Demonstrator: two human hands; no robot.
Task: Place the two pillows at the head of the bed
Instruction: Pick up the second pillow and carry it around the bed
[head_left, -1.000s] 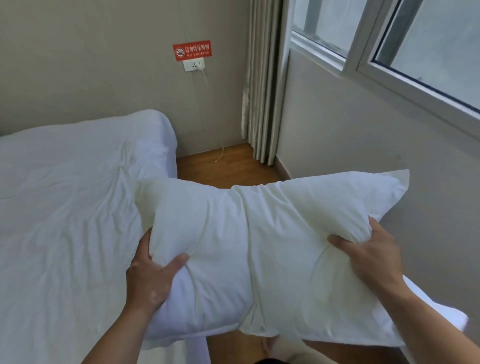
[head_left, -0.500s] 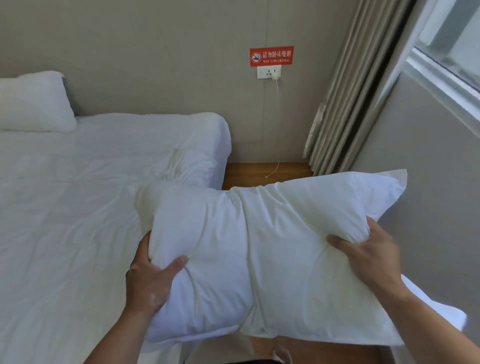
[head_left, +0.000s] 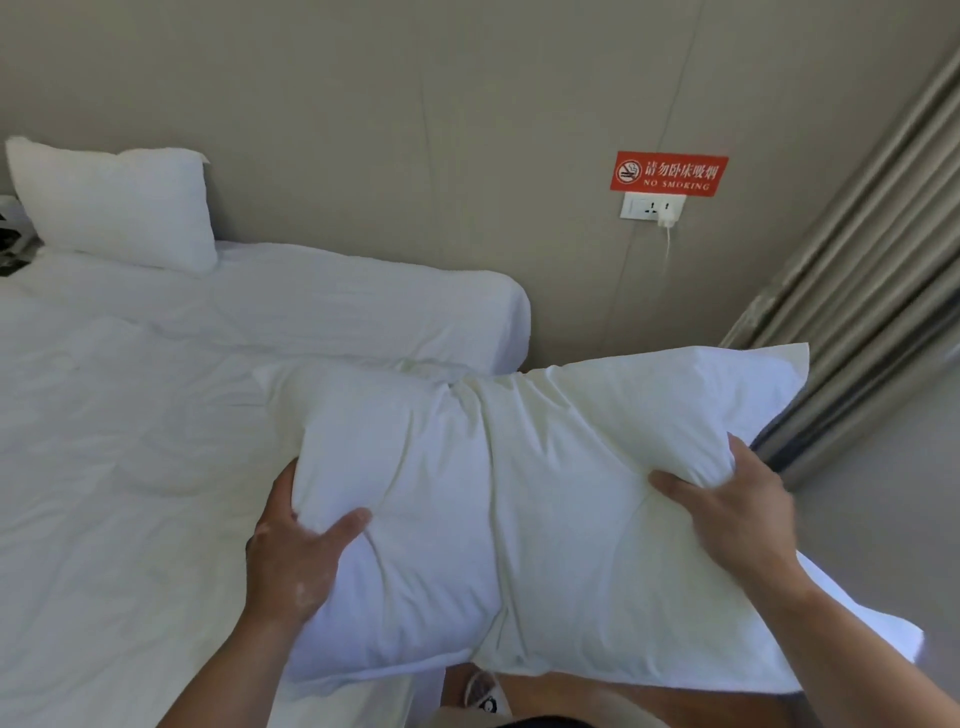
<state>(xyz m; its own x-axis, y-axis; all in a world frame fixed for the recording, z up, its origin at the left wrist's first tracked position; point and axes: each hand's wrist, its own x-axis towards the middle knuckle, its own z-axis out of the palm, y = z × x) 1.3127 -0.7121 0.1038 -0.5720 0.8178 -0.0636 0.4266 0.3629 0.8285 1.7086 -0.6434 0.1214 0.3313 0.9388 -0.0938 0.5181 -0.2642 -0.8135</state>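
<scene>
I hold a white pillow (head_left: 519, 493) flat in front of me, over the right edge of the bed (head_left: 156, 441). My left hand (head_left: 296, 551) grips its left end and my right hand (head_left: 727, 509) grips its right end. A second white pillow (head_left: 114, 208) leans against the wall at the far left of the head of the bed. The white bedding is wrinkled. The right part of the head of the bed has no pillow on it.
A red no-smoking sign (head_left: 670, 173) and a wall socket (head_left: 652, 208) with a white charger cable sit on the beige wall. Grey curtains (head_left: 857, 312) hang at the right. A dark object (head_left: 10, 244) lies left of the far pillow. My shoe (head_left: 480, 691) shows below.
The view has swung left, bringing the head of the bed and the second pillow into sight. Both hands keep the same grip on the held pillow.
</scene>
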